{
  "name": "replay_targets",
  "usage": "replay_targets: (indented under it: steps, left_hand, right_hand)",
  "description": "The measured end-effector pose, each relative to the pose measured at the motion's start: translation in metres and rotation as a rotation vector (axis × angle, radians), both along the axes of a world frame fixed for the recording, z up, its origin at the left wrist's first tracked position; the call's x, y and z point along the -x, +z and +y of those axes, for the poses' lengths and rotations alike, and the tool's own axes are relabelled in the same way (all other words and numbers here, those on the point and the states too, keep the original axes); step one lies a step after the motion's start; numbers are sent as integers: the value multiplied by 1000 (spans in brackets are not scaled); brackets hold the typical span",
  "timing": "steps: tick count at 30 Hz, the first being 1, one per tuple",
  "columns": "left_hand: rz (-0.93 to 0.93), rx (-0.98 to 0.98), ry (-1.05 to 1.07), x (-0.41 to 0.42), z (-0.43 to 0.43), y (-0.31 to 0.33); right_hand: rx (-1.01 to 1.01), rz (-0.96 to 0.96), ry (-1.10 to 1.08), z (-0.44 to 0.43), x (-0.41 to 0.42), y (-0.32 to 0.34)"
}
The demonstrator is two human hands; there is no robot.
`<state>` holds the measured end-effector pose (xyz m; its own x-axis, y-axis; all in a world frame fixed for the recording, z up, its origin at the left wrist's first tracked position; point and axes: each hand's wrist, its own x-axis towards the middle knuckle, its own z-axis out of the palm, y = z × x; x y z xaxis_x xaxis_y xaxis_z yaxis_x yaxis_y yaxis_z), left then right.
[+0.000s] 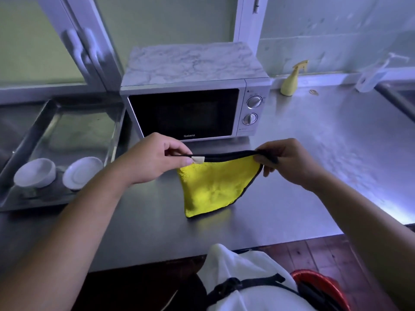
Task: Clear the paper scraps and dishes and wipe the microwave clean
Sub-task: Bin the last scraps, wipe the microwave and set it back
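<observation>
A yellow, black-edged microfibre cloth (215,187) is pinched at its top corners by the left grip (161,159) and right grip (286,163) and stretched crosswise over the steel counter (314,135). The silver microwave (193,111) is set straight beyond.

Left hand (157,159) and right hand (285,161) pinch yellow cloth (215,187) top corners, before shut microwave (195,108).

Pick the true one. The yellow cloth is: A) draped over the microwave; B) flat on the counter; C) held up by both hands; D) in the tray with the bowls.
C: the left hand and right hand each pinch a top corner of the yellow cloth, which hangs down.
</observation>
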<state>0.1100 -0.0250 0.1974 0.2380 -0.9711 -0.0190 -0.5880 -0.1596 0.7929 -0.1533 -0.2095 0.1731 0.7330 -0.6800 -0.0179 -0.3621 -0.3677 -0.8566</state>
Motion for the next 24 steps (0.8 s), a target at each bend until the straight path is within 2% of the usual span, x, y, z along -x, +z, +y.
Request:
replay_targets:
  steps: [4,7,9,13,15,20,24]
  left_hand:
    - [172,7,-79,-6,-14,8]
    - [283,-4,-31,-22,-37,-2]
    - [273,-56,38,-32,-60,-24]
    - [91,-198,149,-37,-113,-94]
    - [6,-240,201,-32,-129,-128]
    - [-31,-146,256,-13,-123,-170]
    - [-46,-49,209,11,-82,-174]
  right_hand:
    - [-160,-54,78,-19,5,15]
    - [-345,-136,65,-42,-5,15]
    - [-428,-86,31,-63,-18,0]
    - [-348,203,-158,-97,-57,-54]
    - [-342,256,-227,-105,-70,-83]
    - [-313,181,-374,-101,-70,-130]
    - [-208,84,-313,-64,-32,-140]
